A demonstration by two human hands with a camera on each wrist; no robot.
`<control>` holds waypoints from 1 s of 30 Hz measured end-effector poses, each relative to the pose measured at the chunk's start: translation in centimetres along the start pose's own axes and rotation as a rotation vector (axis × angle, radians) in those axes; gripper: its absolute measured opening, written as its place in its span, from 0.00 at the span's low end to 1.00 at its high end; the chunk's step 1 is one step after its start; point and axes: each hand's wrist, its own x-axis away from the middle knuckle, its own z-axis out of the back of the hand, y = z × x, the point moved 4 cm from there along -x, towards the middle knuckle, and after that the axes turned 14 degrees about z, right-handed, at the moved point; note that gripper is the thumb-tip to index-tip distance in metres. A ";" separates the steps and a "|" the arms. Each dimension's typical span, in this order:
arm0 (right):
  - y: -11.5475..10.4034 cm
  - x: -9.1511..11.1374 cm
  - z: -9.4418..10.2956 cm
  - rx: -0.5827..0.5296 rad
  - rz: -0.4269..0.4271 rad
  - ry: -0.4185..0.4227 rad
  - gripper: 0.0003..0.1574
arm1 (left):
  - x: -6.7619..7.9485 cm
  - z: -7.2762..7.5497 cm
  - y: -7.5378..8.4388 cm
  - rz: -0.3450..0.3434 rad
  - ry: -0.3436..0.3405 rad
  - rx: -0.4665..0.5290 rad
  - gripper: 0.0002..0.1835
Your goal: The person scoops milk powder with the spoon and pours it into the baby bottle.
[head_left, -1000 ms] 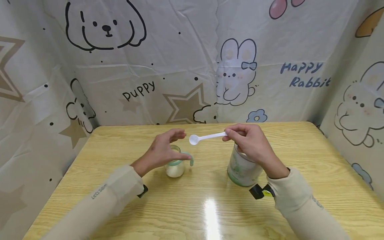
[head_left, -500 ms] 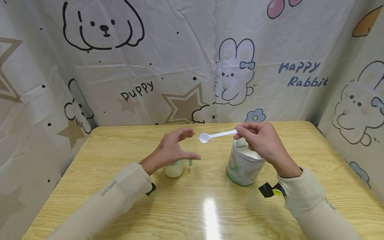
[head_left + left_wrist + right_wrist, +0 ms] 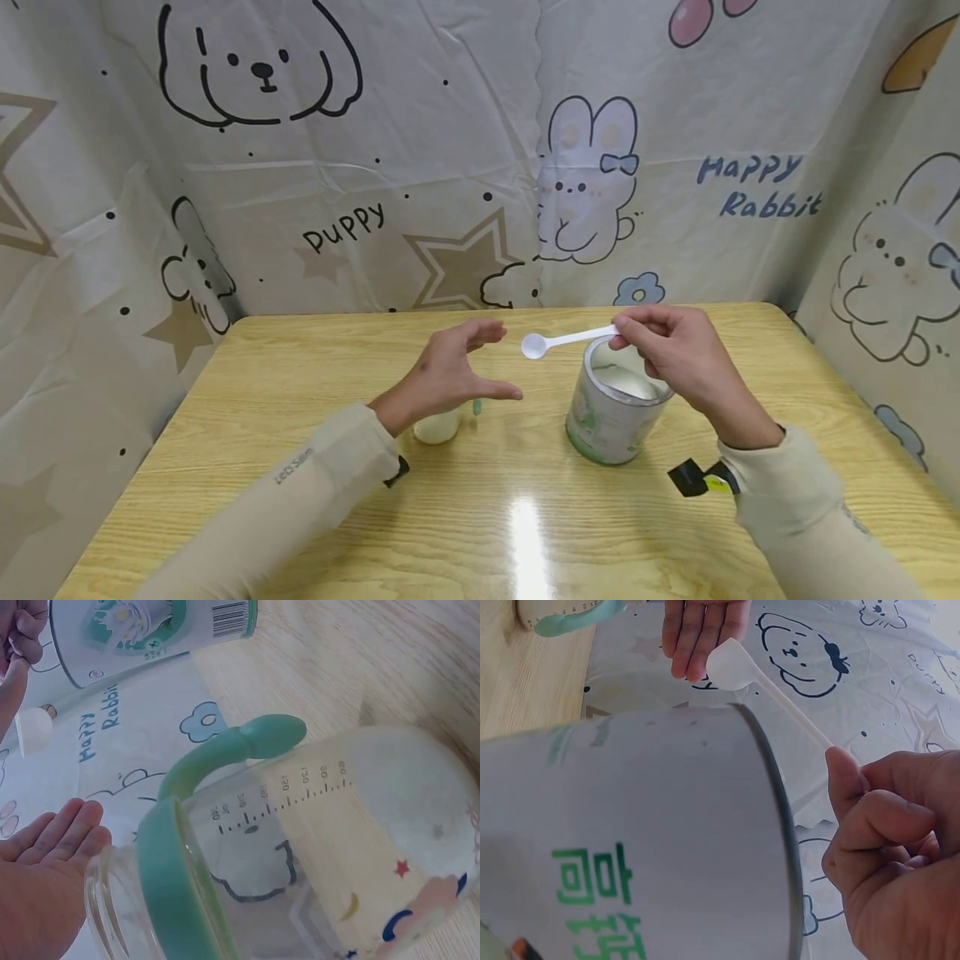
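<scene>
My right hand (image 3: 675, 358) pinches a white measuring scoop (image 3: 536, 346) by the end of its handle, above an open can of white powder (image 3: 611, 417). The scoop's bowl points left, toward my left hand (image 3: 450, 371). That hand is held in the air, thumb and fingers spread apart with nothing between them. Below and behind it stands a baby bottle (image 3: 437, 427), mostly hidden by the hand in the head view. In the left wrist view the clear bottle (image 3: 315, 817) shows a green collar, a green handle (image 3: 225, 750), printed measure marks and no cap.
Both things stand on a wood-grain table (image 3: 337, 517). A printed cloth (image 3: 465, 150) with cartoon animals hangs behind the table and along its sides. Between bottle and can lies a stretch of bare tabletop.
Both hands have moved to the right together, the scoop travelling from near the bottle to the can's left rim. The can's opening has come into view, while the left hand now covers more of the bottle.
</scene>
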 end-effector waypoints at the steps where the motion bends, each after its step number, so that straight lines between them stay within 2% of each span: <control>1: 0.1 0.1 0.1 0.003 0.002 0.001 0.26 | 0.0 -0.1 0.1 0.000 0.000 0.000 0.49; 12: 0.3 0.5 1.1 0.054 0.009 0.019 0.25 | -0.4 -0.9 0.7 -0.014 -0.001 -0.008 0.49; 30: 1.3 1.1 2.6 0.059 -0.005 0.025 0.27 | -0.9 -2.9 2.0 -0.021 -0.038 -0.002 0.50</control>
